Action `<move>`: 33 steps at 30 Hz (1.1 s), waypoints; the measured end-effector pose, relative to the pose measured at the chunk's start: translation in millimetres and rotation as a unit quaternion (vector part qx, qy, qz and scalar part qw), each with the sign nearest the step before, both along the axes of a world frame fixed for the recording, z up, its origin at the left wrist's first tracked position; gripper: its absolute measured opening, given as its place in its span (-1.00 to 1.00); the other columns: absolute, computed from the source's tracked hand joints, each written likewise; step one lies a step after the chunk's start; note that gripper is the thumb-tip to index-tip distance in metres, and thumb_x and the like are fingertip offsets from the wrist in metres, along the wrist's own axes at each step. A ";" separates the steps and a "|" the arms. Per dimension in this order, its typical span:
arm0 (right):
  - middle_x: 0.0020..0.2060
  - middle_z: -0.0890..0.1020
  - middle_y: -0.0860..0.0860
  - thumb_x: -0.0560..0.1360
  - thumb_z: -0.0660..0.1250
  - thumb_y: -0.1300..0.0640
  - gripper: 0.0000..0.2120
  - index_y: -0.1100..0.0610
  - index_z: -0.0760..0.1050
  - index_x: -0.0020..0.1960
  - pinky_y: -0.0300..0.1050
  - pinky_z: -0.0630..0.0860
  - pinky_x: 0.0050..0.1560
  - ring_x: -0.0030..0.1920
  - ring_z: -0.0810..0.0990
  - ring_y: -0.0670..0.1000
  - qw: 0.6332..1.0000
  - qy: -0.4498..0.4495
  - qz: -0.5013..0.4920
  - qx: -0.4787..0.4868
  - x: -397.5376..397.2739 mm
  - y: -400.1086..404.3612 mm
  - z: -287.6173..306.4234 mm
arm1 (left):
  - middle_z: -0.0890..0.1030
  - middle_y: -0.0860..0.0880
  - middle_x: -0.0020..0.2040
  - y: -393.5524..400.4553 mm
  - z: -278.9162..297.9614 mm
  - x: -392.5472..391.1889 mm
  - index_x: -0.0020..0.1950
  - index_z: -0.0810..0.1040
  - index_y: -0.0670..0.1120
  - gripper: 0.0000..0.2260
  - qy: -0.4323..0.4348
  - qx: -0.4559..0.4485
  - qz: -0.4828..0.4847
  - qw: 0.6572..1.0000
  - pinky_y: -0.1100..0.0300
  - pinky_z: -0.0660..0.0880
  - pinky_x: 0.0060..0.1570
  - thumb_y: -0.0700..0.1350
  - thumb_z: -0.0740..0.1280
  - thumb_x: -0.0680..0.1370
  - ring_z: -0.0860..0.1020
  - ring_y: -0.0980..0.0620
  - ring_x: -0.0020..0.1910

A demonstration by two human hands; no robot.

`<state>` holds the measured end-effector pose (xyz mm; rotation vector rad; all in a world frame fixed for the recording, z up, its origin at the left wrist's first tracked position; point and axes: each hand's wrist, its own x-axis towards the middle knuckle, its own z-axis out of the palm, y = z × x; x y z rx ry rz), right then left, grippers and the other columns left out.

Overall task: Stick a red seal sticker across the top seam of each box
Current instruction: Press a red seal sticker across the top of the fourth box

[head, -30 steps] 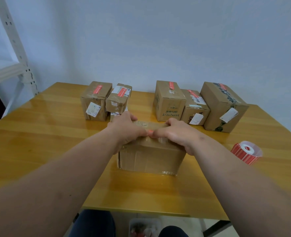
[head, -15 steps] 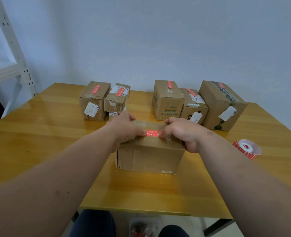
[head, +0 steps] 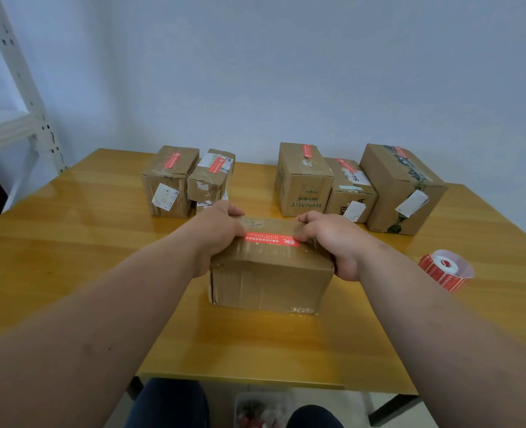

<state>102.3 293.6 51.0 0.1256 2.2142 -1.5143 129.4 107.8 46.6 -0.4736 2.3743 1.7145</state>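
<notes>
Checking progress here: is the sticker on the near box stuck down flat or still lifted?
Flat, as far as visible: the red sticker lies along the box top, left hand and right hand at its ends.

1. This is looking like a small packing or parcel room: several taped cardboard boxes (head: 302, 180) with shipping labels are standing on a wooden table (head: 70, 242).
2. A roll of red seal stickers (head: 445, 270) is lying nearby.
3. A white metal shelving rack (head: 14, 97) is standing against the plain wall (head: 286, 72).
</notes>
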 end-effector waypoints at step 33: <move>0.41 0.34 0.07 0.25 0.36 -0.48 0.09 0.05 0.03 0.55 0.11 0.45 0.30 0.35 0.40 0.13 0.965 0.139 0.037 0.221 -19.3 -4.6 -10.2 | 0.52 0.10 -0.03 -5.2 -8.3 -7.3 0.34 0.43 0.06 -0.65 0.248 -0.308 -0.110 0.912 0.19 0.52 -0.05 0.07 0.31 0.56 0.50 0.13 -0.09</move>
